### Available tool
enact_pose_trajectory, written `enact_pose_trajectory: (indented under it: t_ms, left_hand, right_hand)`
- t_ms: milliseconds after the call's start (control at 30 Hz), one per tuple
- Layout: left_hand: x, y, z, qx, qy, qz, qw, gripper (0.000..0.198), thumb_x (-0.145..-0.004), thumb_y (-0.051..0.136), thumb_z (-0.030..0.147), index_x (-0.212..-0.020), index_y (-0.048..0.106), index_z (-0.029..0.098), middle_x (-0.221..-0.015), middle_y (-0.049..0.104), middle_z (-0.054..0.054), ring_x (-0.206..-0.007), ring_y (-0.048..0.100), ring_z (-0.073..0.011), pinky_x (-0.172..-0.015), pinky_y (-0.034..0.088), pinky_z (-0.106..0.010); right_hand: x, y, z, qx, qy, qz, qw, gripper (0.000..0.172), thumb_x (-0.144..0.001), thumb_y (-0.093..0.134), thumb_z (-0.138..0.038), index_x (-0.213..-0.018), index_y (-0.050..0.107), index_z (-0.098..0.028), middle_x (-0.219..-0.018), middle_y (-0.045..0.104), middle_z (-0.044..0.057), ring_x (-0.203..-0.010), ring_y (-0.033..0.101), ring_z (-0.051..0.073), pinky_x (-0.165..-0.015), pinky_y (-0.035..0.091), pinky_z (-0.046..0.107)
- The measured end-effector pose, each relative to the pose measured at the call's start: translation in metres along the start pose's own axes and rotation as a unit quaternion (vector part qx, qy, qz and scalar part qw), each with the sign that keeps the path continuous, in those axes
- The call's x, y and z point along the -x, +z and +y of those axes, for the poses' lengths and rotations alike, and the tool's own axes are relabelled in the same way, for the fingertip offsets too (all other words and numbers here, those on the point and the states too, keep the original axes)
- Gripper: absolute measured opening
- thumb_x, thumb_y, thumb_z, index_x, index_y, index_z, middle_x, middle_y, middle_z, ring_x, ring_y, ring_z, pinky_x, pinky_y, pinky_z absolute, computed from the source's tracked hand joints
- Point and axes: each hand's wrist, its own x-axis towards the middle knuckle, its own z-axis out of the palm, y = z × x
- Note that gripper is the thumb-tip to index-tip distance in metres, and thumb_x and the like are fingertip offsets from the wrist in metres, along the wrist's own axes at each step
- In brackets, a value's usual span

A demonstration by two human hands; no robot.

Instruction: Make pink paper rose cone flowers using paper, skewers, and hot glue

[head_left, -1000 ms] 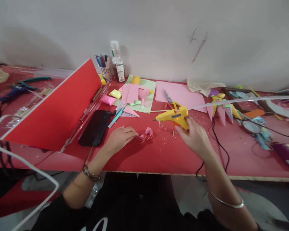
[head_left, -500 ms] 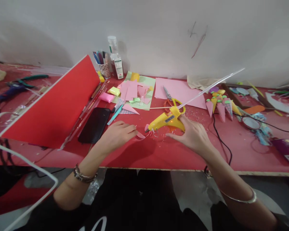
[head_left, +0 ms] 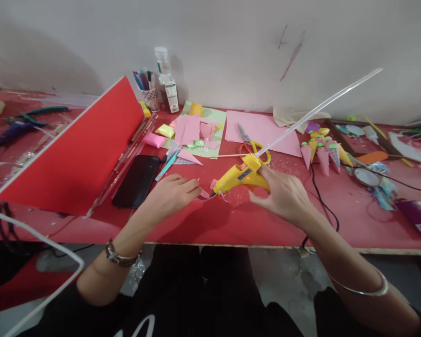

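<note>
My right hand (head_left: 284, 194) is closed around a yellow glue gun (head_left: 240, 177), with a long clear glue stick (head_left: 319, 111) rising from its back end. The gun's dark nozzle points left and meets the edge of a small pink paper piece (head_left: 205, 194). That piece is pinched in the fingertips of my left hand (head_left: 177, 193), just above the red table. Behind the gun lie scissors (head_left: 244, 133) with orange and yellow handles, partly hidden by it.
Pink sheets (head_left: 284, 135) and a green sheet (head_left: 215, 140) with paper scraps lie at the back. A phone (head_left: 136, 180) and a leaning red board (head_left: 77, 159) are on the left. Small paper cones (head_left: 323, 159) stand right, near a black cord (head_left: 319, 201).
The glue gun's nozzle has moved slightly left and down onto the pink paper piece. The glue stick now points higher and further right. My left hand has barely moved.
</note>
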Motion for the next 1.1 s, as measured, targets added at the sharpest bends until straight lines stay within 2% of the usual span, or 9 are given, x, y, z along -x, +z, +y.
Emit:
enact_pose_trajectory:
  t_ms: [167, 433, 600, 767, 967, 1100]
  left_hand:
    - [-0.0001, 0.0002, 0.0001, 0.001, -0.002, -0.001, 1.0, 0.023, -0.08, 0.038, 0.003, -0.077, 0.057, 0.016, -0.075, 0.064, 0.0, -0.053, 0.053, -0.0105, -0.053, 0.036, -0.026]
    - [-0.0012, -0.003, 0.0012, -0.015, -0.004, -0.004, 1.0, 0.025, -0.08, 0.038, 0.003, -0.073, 0.057, 0.017, -0.074, 0.064, 0.002, -0.052, 0.052, -0.01, -0.054, 0.037, -0.025]
    - [-0.0013, -0.0029, 0.0005, -0.005, -0.006, -0.021, 1.0, 0.024, -0.082, 0.037, 0.005, -0.076, 0.057, 0.017, -0.077, 0.064, 0.001, -0.054, 0.052, -0.0095, -0.056, 0.037, -0.025]
    - [-0.0011, -0.0017, 0.0009, -0.003, -0.008, -0.015, 1.0, 0.022, -0.082, 0.038, 0.005, -0.078, 0.057, 0.017, -0.077, 0.063, 0.001, -0.054, 0.051, -0.0099, -0.055, 0.036, -0.025]
    - [-0.0017, -0.0014, 0.0011, -0.01, -0.001, 0.007, 1.0, 0.022, -0.08, 0.039, 0.004, -0.078, 0.057, 0.016, -0.075, 0.063, 0.001, -0.052, 0.051, -0.0112, -0.053, 0.036, -0.026]
    - [-0.0027, -0.0027, 0.0006, -0.013, -0.003, 0.001, 1.0, 0.022, -0.081, 0.039, 0.004, -0.076, 0.056, 0.016, -0.072, 0.063, 0.001, -0.051, 0.05, -0.011, -0.054, 0.035, -0.026]
  right_hand:
    - [-0.0017, -0.0013, 0.0004, 0.008, -0.001, -0.013, 1.0, 0.028, -0.069, 0.046, -0.034, -0.091, 0.051, -0.018, -0.055, 0.053, -0.001, -0.045, 0.046, 0.012, -0.042, 0.02, 0.023]
    - [-0.0019, -0.0053, -0.001, 0.007, 0.015, -0.015, 1.0, 0.021, -0.067, 0.047, -0.032, -0.082, 0.051, -0.018, -0.052, 0.05, -0.001, -0.045, 0.043, 0.012, -0.042, 0.02, 0.023]
    - [-0.0021, -0.0062, -0.001, 0.008, 0.006, -0.01, 1.0, 0.019, -0.069, 0.044, -0.034, -0.079, 0.05, -0.019, -0.051, 0.048, -0.001, -0.044, 0.042, 0.012, -0.043, 0.019, 0.024]
    - [-0.0025, -0.0054, -0.0002, 0.009, -0.003, -0.009, 1.0, 0.015, -0.068, 0.046, -0.032, -0.076, 0.049, -0.019, -0.049, 0.046, -0.001, -0.043, 0.043, 0.012, -0.042, 0.018, 0.024]
    - [-0.004, -0.0057, -0.0013, 0.021, 0.003, -0.017, 1.0, 0.014, -0.065, 0.048, -0.028, -0.076, 0.049, -0.019, -0.051, 0.05, -0.001, -0.045, 0.046, 0.013, -0.041, 0.019, 0.023]
    - [-0.0047, -0.0058, -0.0018, 0.021, 0.015, -0.026, 0.999, 0.016, -0.066, 0.048, -0.029, -0.079, 0.05, -0.019, -0.055, 0.054, 0.001, -0.048, 0.048, 0.015, -0.043, 0.021, 0.024]
